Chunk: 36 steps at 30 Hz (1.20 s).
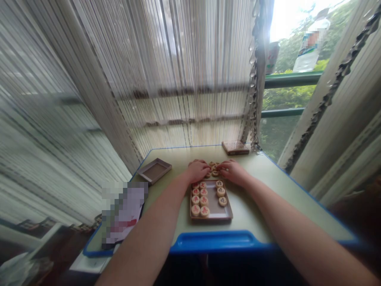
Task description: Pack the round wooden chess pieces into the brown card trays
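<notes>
A cluster of loose wooden xiangqi pieces [214, 173] lies on the table between my hands. From the left, my left hand [199, 171] curves palm down against the cluster, fingers extended. My right hand [233, 171] reaches in from the other side, fingers apart and touching the pieces at the edge. Just nearer to me sits a shallow box [212, 217]. Two columns of red-lettered pieces [204, 200] fill its left side, and three dark-lettered pieces [220, 192] line its right side. My left hand partly covers the far left corner of the box.
An empty box lid [154, 182] rests at the table's left edge. A flat brown box [235, 148] lies at the back right. Near my left forearm is a blurred-out item [127, 214]. The table [282, 198] has a blue rim; string curtains [178, 79] hang behind it.
</notes>
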Each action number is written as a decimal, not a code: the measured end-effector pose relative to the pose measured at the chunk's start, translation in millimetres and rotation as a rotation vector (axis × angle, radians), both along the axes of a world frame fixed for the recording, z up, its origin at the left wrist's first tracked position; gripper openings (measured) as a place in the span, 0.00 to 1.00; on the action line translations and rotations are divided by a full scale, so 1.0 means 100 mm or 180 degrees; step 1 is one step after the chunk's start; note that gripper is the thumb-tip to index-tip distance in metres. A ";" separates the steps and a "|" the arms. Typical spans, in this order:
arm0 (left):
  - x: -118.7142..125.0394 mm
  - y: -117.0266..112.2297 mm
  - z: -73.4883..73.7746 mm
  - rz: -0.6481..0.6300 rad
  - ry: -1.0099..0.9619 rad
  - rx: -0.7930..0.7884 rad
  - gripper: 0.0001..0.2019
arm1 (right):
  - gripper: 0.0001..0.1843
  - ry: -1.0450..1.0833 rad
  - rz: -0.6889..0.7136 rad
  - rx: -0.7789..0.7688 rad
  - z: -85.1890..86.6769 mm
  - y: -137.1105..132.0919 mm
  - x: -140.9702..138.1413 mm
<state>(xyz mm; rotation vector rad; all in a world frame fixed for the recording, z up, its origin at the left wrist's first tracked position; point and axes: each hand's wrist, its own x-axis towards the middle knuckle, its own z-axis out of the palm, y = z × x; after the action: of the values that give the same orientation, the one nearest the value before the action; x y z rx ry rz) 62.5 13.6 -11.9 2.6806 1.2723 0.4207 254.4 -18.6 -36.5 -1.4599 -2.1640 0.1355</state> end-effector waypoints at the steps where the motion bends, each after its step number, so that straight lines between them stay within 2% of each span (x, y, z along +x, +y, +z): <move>1: 0.00 0.01 0.00 0.0064 -0.0034 -0.0024 0.18 | 0.13 0.0020 -0.0020 0.0008 0.01 -0.01 0.00; 5: -0.04 0.05 0.00 0.0324 -0.0202 -0.0104 0.22 | 0.14 0.0153 -0.0133 0.0083 0.02 -0.04 0.02; 11: -0.14 0.08 -0.03 0.0443 -0.0280 -0.0451 0.27 | 0.12 0.0214 -0.0079 -0.0036 0.00 -0.02 0.05; 15: -0.15 0.09 -0.02 0.0519 -0.0306 -0.0529 0.25 | 0.11 0.0297 -0.0301 -0.0070 -0.02 0.00 0.06; 21: -0.14 0.09 -0.01 0.0477 -0.0177 -0.0341 0.14 | 0.10 0.0130 -0.0489 -0.0042 -0.04 0.03 0.09; 27: -0.15 0.12 -0.04 0.0484 -0.0326 -0.0339 0.15 | 0.12 0.0029 -0.0612 -0.0075 -0.06 0.07 0.11; 29: -0.16 0.11 -0.02 0.0509 -0.0351 -0.0328 0.15 | 0.13 -0.0009 -0.0682 -0.0102 -0.05 0.07 0.12; 32: -0.16 0.07 0.06 0.0798 -0.0204 -0.0303 0.14 | 0.13 -0.0019 -0.0666 -0.0161 -0.05 0.07 0.12; 34: -0.17 0.03 0.11 0.0949 -0.0052 -0.0470 0.14 | 0.12 -0.0004 -0.0630 -0.0165 -0.05 0.06 0.12; 36: -0.18 -0.01 0.16 0.0896 0.0042 -0.0732 0.15 | 0.12 -0.0004 -0.0585 -0.0158 -0.05 0.07 0.12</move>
<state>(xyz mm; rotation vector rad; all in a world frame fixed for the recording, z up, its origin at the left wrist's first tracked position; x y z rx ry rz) 44.9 12.8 3.6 2.3284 1.6016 0.2687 266.0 -12.1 -41.6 -1.6785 -2.0284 0.1234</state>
